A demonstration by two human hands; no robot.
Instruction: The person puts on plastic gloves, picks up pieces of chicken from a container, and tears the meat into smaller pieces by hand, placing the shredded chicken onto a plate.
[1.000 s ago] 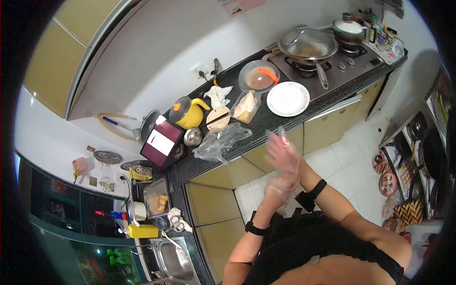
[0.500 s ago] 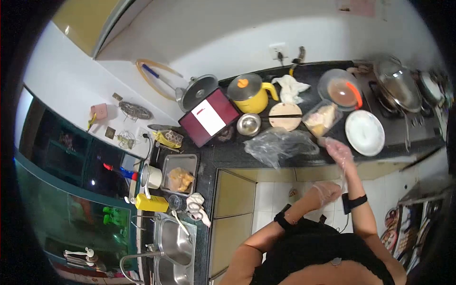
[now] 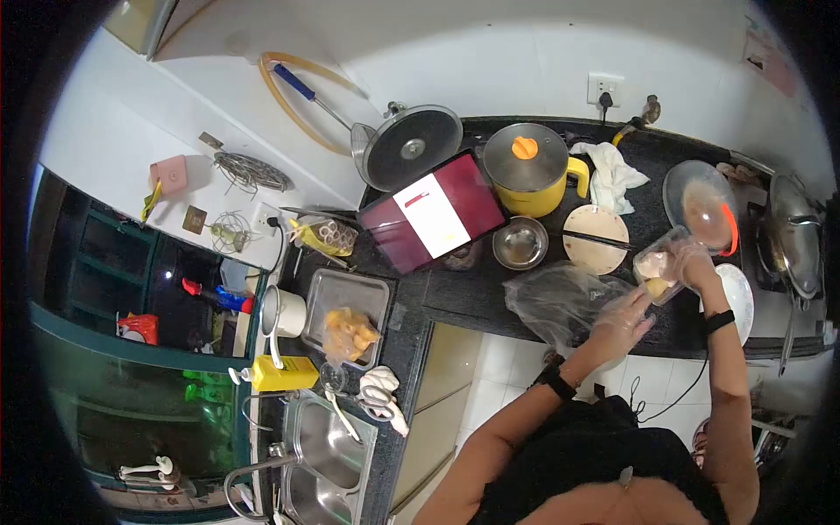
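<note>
A clear plastic container [image 3: 646, 273] holding pale food pieces [image 3: 658, 264] rests on the counter, its near end towards me. My right hand [image 3: 696, 268], in a clear plastic glove, is closed at the container's right side; its fingertips are partly hidden. My left hand [image 3: 621, 324], also gloved, has its fingers stretched out, the tips by the container's near edge. A crumpled clear plastic bag [image 3: 551, 293] lies left of the container. Behind the bag, dark chopsticks [image 3: 595, 239] lie across a pale round plate [image 3: 586, 261].
A white plate [image 3: 738, 302] is partly behind my right wrist. Around the work area stand a clear bowl [image 3: 700, 206], a yellow pot [image 3: 529, 188], a metal bowl [image 3: 520, 243] and a tablet [image 3: 433, 214]. Further left are a metal tray [image 3: 315, 302] with bagged food and the sink [image 3: 328, 442].
Both hands have moved forward to the container, the left one from near my body. The view has shifted, so the counter things appear further right.
</note>
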